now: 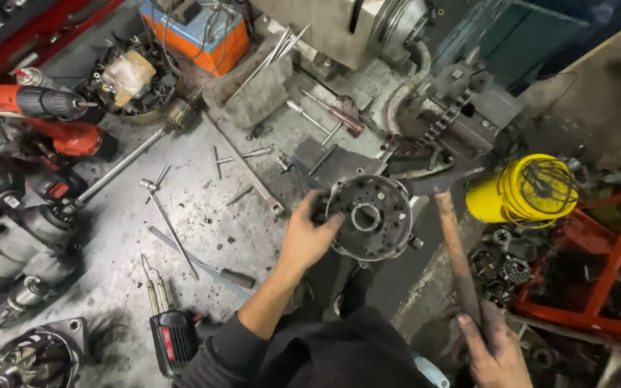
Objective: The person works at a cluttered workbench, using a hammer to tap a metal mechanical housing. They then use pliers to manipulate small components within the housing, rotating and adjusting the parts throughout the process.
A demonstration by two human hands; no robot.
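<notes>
Round metal housing (pixel 370 215) | left hand (pixel 309 233) grip grasping its rim | right hand (pixel 494 345) grip clenched on hammer (pixel 448 223)

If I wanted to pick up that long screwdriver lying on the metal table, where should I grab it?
Probably by the dark handle end of the screwdriver, coming down from above. It lies flat on the workbench, its thin blade pointing up-left, and the handle is the thickest, roundest part, with some bare space around it. The left hand grips the round metal housing nearby; the right hand holds the hammer.
</notes>
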